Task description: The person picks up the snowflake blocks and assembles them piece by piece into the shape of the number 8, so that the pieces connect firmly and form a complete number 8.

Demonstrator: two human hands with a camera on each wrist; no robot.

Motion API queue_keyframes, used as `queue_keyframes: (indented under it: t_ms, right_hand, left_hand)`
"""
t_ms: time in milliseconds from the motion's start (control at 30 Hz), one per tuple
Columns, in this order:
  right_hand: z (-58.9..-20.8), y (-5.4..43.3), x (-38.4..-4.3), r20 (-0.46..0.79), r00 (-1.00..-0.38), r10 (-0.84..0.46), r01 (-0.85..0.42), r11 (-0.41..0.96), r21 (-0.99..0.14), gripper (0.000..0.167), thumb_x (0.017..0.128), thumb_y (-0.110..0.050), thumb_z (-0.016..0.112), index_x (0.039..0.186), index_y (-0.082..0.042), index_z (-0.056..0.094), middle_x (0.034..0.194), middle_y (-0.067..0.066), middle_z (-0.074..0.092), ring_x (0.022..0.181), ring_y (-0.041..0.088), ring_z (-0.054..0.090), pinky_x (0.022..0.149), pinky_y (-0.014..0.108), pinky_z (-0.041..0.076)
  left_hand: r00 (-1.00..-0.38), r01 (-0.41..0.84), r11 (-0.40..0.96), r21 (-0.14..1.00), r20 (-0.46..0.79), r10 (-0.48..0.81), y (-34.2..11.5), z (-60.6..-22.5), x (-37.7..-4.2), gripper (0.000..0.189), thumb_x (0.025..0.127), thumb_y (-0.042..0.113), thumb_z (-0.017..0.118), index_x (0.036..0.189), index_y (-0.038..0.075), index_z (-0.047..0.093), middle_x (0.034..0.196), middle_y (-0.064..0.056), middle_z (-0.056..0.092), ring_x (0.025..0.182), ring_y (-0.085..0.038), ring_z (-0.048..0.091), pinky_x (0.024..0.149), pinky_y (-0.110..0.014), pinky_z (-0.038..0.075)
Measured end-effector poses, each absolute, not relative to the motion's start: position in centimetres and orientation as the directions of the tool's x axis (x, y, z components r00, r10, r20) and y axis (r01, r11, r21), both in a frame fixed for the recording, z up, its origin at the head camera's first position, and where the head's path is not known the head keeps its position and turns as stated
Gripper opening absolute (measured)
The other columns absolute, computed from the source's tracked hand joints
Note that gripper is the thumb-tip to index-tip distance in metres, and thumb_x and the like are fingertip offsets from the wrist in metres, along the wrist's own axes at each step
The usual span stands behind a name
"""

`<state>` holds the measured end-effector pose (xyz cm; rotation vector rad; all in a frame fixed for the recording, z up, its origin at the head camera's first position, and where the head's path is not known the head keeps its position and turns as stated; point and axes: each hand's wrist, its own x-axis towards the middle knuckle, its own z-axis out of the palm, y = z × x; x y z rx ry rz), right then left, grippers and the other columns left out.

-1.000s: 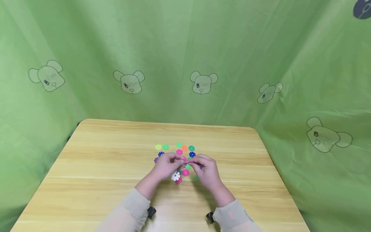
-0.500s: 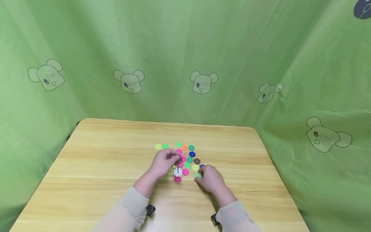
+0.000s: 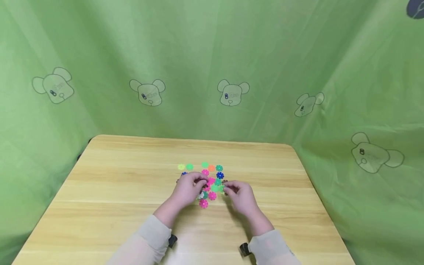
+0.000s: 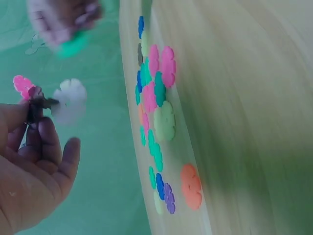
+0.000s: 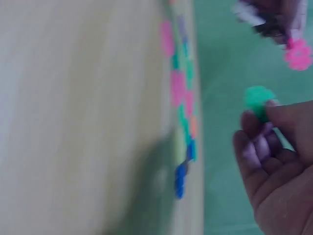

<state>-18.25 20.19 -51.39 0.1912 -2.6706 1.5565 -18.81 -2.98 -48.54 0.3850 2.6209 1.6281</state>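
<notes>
My left hand (image 3: 188, 188) pinches a small joined piece of notched plastic snowflake discs above the table. In the left wrist view the piece shows a dark brown disc (image 4: 45, 103) at the fingertips, a white disc (image 4: 71, 103) on one side and a pink disc (image 4: 23, 85) on the other. Thumb and fingers of my right hand (image 3: 243, 198) pinch a single green snowflake disc (image 5: 258, 100), raised off the table to the right of the joined piece. The two hands are apart. My left fingers hide part of the brown disc.
Loose snowflake discs in several colours lie mid-table, among them a pink disc (image 3: 203, 203), a blue disc (image 3: 220, 175) and an orange disc (image 4: 190, 187). The wooden table (image 3: 99, 221) has a green curtain (image 3: 192, 55) behind it and along both sides.
The right hand left the joined piece, went down to the right to a green disc on the table, and has lifted it back toward the left hand. The left hand keeps its piece, now turned.
</notes>
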Motion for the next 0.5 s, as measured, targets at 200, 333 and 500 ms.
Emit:
queue_keyframes:
  t_ms: [200, 333, 500]
  right_hand:
    - [-48.9, 19.2, -17.8, 0.220, -0.975, -0.043, -0.221, 0.337, -0.915, 0.013, 0.094, 0.009, 0.073, 0.107, 0.010, 0.075, 0.092, 0.017, 0.076, 0.082, 0.023, 0.074, 0.076, 0.024, 0.062]
    - [-48.4, 18.9, -17.6, 0.236, -0.971, -0.045, -0.238, 0.322, -0.916, 0.011, 0.094, 0.010, 0.073, 0.104, 0.008, 0.075, 0.091, 0.017, 0.076, 0.082, 0.023, 0.075, 0.077, 0.025, 0.062]
    - [-48.6, 19.0, -17.7, 0.227, -0.971, -0.071, -0.237, 0.332, -0.913, 0.011, 0.093, 0.010, 0.073, 0.104, 0.007, 0.076, 0.090, 0.015, 0.076, 0.081, 0.025, 0.075, 0.077, 0.026, 0.063]
  left_hand:
    - [-0.958, 0.266, 0.514, 0.815, 0.167, 0.231, -2.8, -48.5, -18.7, 0.012, 0.105, 0.011, 0.067, 0.109, 0.012, 0.078, 0.105, 0.001, 0.072, 0.092, -0.013, 0.066, 0.083, -0.033, 0.058]
    - [-0.950, 0.288, 0.524, 0.802, 0.168, 0.264, -2.8, -48.5, -18.7, 0.012, 0.105, 0.011, 0.067, 0.110, 0.012, 0.078, 0.101, 0.003, 0.070, 0.092, -0.012, 0.066, 0.084, -0.032, 0.058]
    - [-0.944, 0.294, 0.517, 0.804, 0.160, 0.287, -2.8, -48.5, -18.7, 0.012, 0.105, 0.012, 0.066, 0.110, 0.012, 0.078, 0.101, 0.004, 0.069, 0.095, -0.014, 0.066, 0.088, -0.036, 0.058]
